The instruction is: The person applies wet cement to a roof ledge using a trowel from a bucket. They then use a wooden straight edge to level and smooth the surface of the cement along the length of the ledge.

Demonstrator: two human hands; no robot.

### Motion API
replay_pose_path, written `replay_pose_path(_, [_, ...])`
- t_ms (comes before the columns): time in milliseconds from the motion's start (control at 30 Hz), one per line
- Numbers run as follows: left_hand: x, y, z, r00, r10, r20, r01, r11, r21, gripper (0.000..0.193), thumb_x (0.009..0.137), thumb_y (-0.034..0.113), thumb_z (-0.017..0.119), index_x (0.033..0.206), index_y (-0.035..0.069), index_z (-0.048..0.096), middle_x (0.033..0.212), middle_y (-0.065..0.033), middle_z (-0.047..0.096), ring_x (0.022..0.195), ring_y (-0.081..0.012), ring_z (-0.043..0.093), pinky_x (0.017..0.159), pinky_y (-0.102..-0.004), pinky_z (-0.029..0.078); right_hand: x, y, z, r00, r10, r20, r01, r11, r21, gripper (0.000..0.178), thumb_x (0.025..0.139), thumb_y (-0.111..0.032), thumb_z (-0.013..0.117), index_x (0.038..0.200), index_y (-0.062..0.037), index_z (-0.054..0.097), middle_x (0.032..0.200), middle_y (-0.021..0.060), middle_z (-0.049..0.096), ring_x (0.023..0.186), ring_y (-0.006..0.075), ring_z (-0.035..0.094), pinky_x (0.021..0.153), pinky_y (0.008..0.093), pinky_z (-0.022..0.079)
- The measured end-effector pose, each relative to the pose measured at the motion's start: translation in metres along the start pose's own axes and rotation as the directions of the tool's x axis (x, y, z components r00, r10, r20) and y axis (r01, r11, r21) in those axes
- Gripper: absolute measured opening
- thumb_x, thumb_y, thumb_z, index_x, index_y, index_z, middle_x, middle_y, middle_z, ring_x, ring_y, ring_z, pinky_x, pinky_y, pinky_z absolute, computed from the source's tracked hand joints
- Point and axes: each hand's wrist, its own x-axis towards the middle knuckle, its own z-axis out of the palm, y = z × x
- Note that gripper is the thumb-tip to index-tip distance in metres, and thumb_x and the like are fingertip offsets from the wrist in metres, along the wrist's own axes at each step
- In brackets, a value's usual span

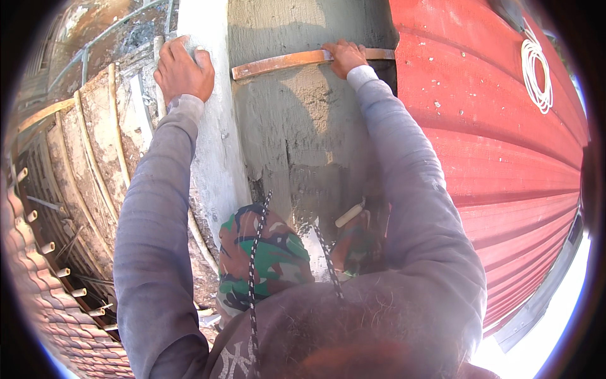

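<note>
My right hand (pixel 346 57) is closed over a wooden strip (pixel 281 64) that lies crosswise on a bed of wet grey mortar (pixel 265 120). The strip spans most of the mortar's width and reaches toward the red metal sheeting. My left hand (pixel 183 71) grips the outer edge of a white ledge (pixel 214 136), fingers bent over it and the thumb on top. A tool with a pale handle (pixel 350 215), perhaps a trowel, lies near my knee. Its other end cannot be made out.
Ribbed red metal sheeting (pixel 499 120) slopes away on the right, with a coil of white cord (pixel 536 72) on it. To the left, beyond the ledge, are a lower rough surface with poles (pixel 118 136) and clay roof tiles (pixel 38 297). My camouflage-clad knee (pixel 265 256) is close to the mortar.
</note>
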Motion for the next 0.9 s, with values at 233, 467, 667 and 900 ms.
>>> replay_pose_path(233, [0.001,0.002,-0.004,0.998,-0.011,0.066,0.012,1.0,-0.02,0.051,0.099,0.035,0.058,0.144,0.01,0.054,0.151,-0.0172,0.05,0.141,-0.0364,0.05,0.118,-0.0536,0.032,-0.062,-0.006,0.022,0.999,-0.052,0.001,0.052,0.999,0.003,0.056,0.095,-0.01,0.061,0.148,-0.0302,0.064,0.143,0.0135,0.064,0.143,0.0384,0.054,0.126,0.0664,0.028])
replay_pose_path(467, [0.002,-0.002,-0.003,0.999,-0.006,0.049,0.007,1.0,-0.026,0.05,0.1,0.036,0.058,0.144,0.011,0.054,0.15,-0.0161,0.05,0.14,-0.0364,0.05,0.118,-0.0536,0.032,0.03,0.005,-0.011,0.965,-0.047,-0.258,0.028,0.997,-0.076,0.065,0.09,-0.007,0.062,0.15,-0.0308,0.063,0.143,0.0116,0.064,0.139,0.038,0.058,0.127,0.0636,0.028])
replay_pose_path(667, [0.002,0.001,0.006,0.999,0.036,0.007,-0.035,0.999,-0.032,0.048,0.102,0.037,0.059,0.144,0.015,0.055,0.146,-0.0172,0.053,0.136,-0.0376,0.054,0.116,-0.054,0.035,0.15,0.061,0.011,0.973,-0.045,-0.225,0.004,0.984,-0.179,0.046,0.088,-0.033,0.072,0.133,-0.0251,0.073,0.133,0.0187,0.073,0.128,0.0404,0.066,0.113,0.0644,0.046])
replay_pose_path(900, [0.0,-0.005,0.002,0.999,0.038,0.018,-0.038,0.999,-0.029,0.049,0.1,0.037,0.057,0.142,0.012,0.056,0.148,-0.0153,0.051,0.138,-0.0365,0.052,0.117,-0.0533,0.033,0.119,0.032,-0.026,0.992,-0.032,-0.119,0.009,0.982,-0.188,0.048,0.088,-0.036,0.072,0.134,-0.0224,0.073,0.128,0.019,0.075,0.122,0.0404,0.07,0.11,0.0604,0.05])
